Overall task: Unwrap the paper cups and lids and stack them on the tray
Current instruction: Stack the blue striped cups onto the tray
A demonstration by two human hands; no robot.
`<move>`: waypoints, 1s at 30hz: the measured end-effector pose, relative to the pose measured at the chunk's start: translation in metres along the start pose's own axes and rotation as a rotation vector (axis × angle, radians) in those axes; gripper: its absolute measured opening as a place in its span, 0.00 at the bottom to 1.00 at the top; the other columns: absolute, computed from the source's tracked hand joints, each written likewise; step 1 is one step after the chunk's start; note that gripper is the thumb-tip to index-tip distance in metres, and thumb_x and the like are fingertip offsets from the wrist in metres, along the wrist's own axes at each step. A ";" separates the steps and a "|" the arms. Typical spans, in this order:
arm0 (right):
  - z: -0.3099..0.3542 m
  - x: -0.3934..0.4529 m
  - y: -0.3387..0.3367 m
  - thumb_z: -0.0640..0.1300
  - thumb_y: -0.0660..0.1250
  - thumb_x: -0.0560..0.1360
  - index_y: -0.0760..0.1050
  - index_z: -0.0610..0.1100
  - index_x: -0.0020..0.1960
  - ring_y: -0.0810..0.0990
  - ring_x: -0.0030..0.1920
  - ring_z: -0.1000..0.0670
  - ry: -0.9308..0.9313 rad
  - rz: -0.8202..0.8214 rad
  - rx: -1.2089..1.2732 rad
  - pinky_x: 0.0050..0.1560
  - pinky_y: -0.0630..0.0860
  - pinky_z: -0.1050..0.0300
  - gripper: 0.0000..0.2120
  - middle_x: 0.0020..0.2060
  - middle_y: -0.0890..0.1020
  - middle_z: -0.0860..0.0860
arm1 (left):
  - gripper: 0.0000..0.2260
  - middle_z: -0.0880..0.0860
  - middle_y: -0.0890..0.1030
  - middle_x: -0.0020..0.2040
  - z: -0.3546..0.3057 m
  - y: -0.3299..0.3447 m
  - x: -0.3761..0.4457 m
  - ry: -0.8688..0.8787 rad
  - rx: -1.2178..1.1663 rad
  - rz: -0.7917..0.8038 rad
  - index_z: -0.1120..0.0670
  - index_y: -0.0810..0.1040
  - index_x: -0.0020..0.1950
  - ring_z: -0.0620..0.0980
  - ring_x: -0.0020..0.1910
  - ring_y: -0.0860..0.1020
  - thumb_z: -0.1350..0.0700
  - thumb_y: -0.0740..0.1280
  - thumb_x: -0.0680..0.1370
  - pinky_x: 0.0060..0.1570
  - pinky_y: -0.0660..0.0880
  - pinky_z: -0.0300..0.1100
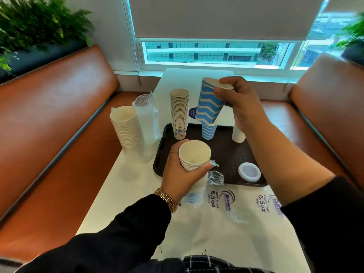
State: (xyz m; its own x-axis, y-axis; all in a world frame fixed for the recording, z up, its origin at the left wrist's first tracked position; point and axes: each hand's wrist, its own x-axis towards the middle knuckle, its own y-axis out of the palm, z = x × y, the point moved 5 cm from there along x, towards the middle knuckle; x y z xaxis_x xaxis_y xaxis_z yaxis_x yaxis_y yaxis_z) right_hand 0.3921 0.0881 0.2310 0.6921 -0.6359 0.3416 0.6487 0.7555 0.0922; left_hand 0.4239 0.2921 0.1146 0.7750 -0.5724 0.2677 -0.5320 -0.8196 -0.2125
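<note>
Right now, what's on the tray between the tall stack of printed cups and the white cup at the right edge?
In the head view, a blue zigzag cup stands on the black tray between the printed cup stack and the white cup.

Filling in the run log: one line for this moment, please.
right hand: holds blue striped cups above tray | left hand: grips white cup stack | lid: on tray

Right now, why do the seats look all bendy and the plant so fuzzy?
Head view: the wide lens bows the seats near the edges; the right plant smears with blur; bright window light glares teal, while the cups mid-frame stay sharp.
</note>
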 end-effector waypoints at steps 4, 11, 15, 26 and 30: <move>-0.042 0.050 -0.019 0.50 0.76 0.61 0.74 0.48 0.56 0.80 0.50 0.51 0.006 -0.143 -0.289 0.52 0.79 0.53 0.25 0.50 0.79 0.51 | 0.36 0.40 0.74 0.59 0.001 0.000 0.000 -0.001 -0.001 0.001 0.46 0.68 0.65 0.33 0.57 0.74 0.56 0.82 0.63 0.53 0.70 0.25; -0.119 0.090 -0.030 0.46 0.78 0.68 0.70 0.43 0.68 0.75 0.61 0.44 0.066 -0.190 -0.647 0.58 0.71 0.56 0.32 0.62 0.73 0.42 | 0.34 0.29 0.72 0.59 -0.002 0.002 0.002 0.032 -0.021 -0.009 0.46 0.68 0.64 0.34 0.58 0.75 0.44 0.76 0.61 0.55 0.68 0.24; -0.152 0.093 -0.032 0.47 0.79 0.67 0.69 0.43 0.69 0.75 0.62 0.44 0.125 -0.167 -0.710 0.56 0.70 0.58 0.34 0.63 0.74 0.42 | 0.36 0.33 0.74 0.61 0.002 0.003 0.002 0.025 -0.027 0.004 0.46 0.68 0.65 0.39 0.60 0.76 0.44 0.77 0.60 0.56 0.71 0.29; -0.200 0.064 -0.033 0.48 0.77 0.69 0.65 0.48 0.73 0.70 0.68 0.44 0.322 -0.054 -0.845 0.67 0.69 0.48 0.37 0.68 0.70 0.45 | 0.37 0.34 0.74 0.61 0.005 0.002 0.003 0.021 0.003 0.029 0.45 0.67 0.66 0.41 0.61 0.75 0.42 0.77 0.61 0.56 0.71 0.29; -0.180 0.054 -0.035 0.47 0.77 0.71 0.64 0.47 0.75 0.68 0.71 0.44 0.305 -0.098 -0.815 0.69 0.67 0.49 0.37 0.71 0.68 0.45 | 0.37 0.32 0.73 0.60 0.006 0.002 0.004 0.013 0.001 0.028 0.44 0.67 0.66 0.39 0.60 0.75 0.42 0.77 0.60 0.56 0.72 0.30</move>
State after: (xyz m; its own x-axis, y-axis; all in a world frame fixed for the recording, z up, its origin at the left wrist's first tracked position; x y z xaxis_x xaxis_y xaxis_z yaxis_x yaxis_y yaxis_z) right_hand 0.4637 -0.0016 0.0777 0.6002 -0.7946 0.0918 0.6535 0.4209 -0.6291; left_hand 0.4280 0.2884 0.1098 0.7553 -0.5953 0.2743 -0.5531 -0.8034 -0.2205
